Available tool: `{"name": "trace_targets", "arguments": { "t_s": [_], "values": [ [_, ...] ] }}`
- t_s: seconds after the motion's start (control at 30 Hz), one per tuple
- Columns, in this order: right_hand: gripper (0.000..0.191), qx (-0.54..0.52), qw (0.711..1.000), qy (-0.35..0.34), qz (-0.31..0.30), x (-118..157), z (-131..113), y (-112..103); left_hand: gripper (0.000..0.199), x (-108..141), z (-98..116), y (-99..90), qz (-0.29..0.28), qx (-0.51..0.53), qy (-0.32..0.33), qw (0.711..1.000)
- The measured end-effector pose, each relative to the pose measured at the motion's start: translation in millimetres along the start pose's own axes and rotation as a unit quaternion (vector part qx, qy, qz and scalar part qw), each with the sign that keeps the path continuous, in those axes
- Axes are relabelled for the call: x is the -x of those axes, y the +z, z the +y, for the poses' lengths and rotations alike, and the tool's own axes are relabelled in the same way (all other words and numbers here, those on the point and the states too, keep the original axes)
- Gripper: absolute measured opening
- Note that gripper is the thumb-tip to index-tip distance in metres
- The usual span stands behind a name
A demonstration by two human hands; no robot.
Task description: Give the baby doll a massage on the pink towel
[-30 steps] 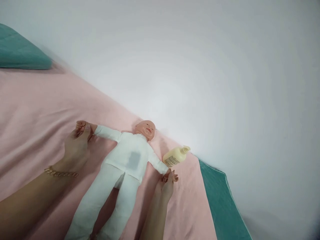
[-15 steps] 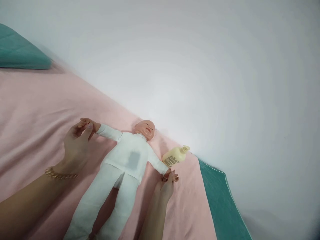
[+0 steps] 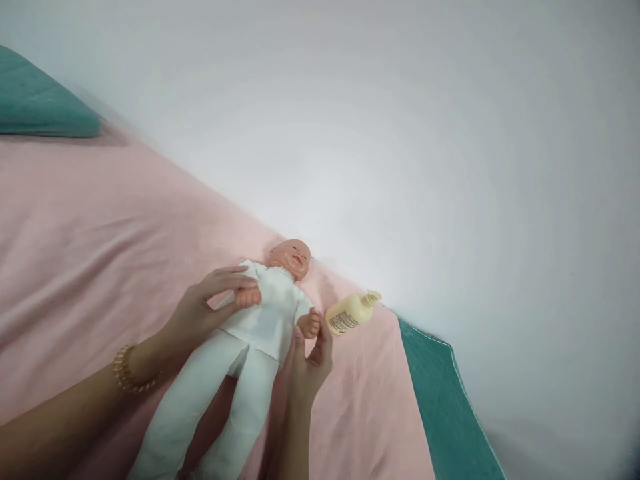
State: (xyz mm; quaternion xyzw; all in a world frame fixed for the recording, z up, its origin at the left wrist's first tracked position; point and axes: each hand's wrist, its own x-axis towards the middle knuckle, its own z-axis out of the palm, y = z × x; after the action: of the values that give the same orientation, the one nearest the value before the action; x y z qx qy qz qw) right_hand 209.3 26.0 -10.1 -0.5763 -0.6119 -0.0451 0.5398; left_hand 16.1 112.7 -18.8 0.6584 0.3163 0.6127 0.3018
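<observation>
A baby doll (image 3: pixel 273 293) with a white cloth body and a bald head lies face up on a pink sheet (image 3: pixel 125 200). Its arms are bent up over its chest. My left hand (image 3: pixel 213 303), with a beaded bracelet at the wrist, is closed around the doll's arm near its small hand on the left. My right hand (image 3: pixel 313 363) grips the doll's other arm by the hand, thumb and fingers on either side. Just right of that hand rests a pale yellow pump bottle (image 3: pixel 350 313), tilted in view.
A white wall (image 3: pixel 400 167) runs along the sheet's far edge. Green fabric (image 3: pixel 440 387) shows at the right edge of the sheet. Another green piece, like a pillow (image 3: pixel 40 97), lies at the upper left.
Both hands have brought the doll's outstretched arms inward, over its chest. The left hand has moved right; the right hand has moved slightly left and up. The bottle has stayed put.
</observation>
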Motion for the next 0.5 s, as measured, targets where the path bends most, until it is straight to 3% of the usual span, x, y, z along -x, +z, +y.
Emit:
{"name": "trace_targets", "arguments": {
  "t_s": [0.13,0.23,0.37,0.5],
  "values": [
    [0.035,-0.006,0.998,-0.060,-0.026,3,8,5,0.025,3,-9,7.4,-0.126,-0.051,0.126,0.983],
    [0.035,0.005,0.992,-0.114,-0.062,3,8,3,0.031,3,-17,7.4,-0.183,-0.074,0.167,0.966],
    [0.042,0.046,0.980,-0.172,-0.091,1,5,-1,0.032,3,-24,6.3,-0.206,-0.093,0.175,0.958],
    [0.035,0.039,0.984,-0.147,-0.097,1,6,2,0.032,4,-27,7.2,-0.206,-0.088,0.163,0.961]
  ]
}}
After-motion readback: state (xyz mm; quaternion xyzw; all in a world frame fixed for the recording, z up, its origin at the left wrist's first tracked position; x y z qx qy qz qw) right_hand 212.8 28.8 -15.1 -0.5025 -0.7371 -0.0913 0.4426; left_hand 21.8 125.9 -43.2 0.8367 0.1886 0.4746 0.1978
